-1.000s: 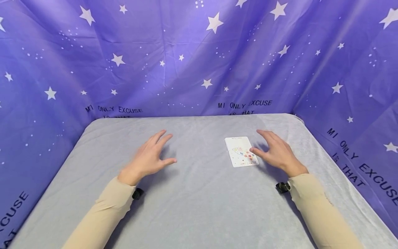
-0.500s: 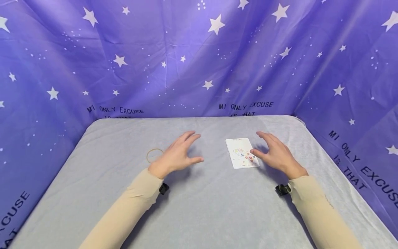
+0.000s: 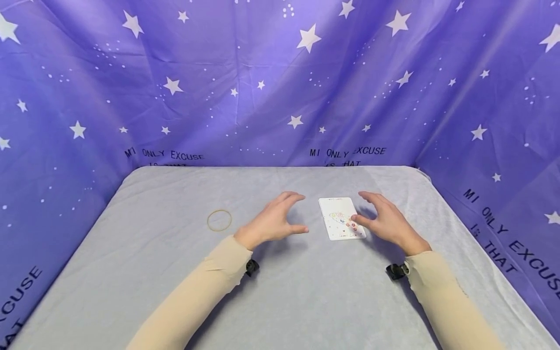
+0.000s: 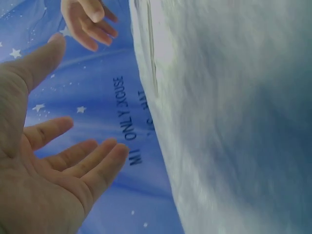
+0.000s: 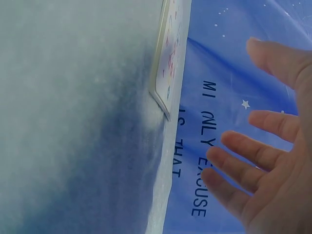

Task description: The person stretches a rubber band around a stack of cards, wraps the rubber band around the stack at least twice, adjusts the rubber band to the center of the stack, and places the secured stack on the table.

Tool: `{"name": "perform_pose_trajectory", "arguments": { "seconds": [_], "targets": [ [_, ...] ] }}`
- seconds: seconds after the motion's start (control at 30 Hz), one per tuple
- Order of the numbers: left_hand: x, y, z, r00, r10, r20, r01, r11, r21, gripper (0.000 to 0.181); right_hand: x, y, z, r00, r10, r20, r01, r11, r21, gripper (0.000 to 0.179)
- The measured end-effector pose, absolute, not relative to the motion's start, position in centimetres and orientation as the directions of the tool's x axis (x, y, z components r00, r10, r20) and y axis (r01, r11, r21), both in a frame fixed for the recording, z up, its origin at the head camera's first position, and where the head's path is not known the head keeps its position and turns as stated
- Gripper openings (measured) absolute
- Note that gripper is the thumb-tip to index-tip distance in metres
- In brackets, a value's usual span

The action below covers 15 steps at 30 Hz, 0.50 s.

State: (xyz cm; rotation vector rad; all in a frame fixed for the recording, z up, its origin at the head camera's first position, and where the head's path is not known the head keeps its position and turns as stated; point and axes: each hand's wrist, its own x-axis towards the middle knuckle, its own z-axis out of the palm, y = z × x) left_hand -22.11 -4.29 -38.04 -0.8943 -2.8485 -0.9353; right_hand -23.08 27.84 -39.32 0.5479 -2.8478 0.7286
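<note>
A thin stack of white cards (image 3: 337,208) printed with small coloured flowers lies flat on the table, right of centre in the head view. Its pale edge shows as a thin layer of stacked cards (image 5: 157,73) in the right wrist view. My left hand (image 3: 276,219) hovers to the left of the stack, palm facing it, fingers spread and thumb apart. On the other side my right hand (image 3: 388,222) is held above the table, its thumb overlapping the cards' right edge in the head view. Both hands hold nothing. A thin tan rubber band (image 3: 207,221) lies left of my left wrist.
Grey plush cloth (image 3: 306,301) covers the table. Purple curtains (image 3: 262,121) with white stars and black lettering enclose the back and both sides. Small black wrist cameras (image 3: 395,271) sit under both sleeves.
My left hand has moved right towards the cards, uncovering the rubber band it hid a second ago. The right hand stays almost still, and the cards keep their place.
</note>
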Motion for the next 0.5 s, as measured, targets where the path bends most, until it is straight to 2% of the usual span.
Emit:
{"name": "perform_pose_trajectory", "arguments": {
  "seconds": [0.3, 0.5],
  "targets": [
    [-22.8, -1.6, -38.4, -0.871, 0.479, 0.106, 0.423, 0.623, 0.659, 0.080, -23.2, 27.8, -39.5, -0.934, -0.310, 0.176, -0.357, 0.810, -0.465, 0.076],
    [-23.6, 0.0, -38.6, -0.902, 0.431, 0.011, 0.290, 0.587, 0.756, 0.078, -23.6, 28.0, -39.9, -0.945, -0.291, 0.150, -0.327, 0.804, -0.496, 0.075]
  ]
}}
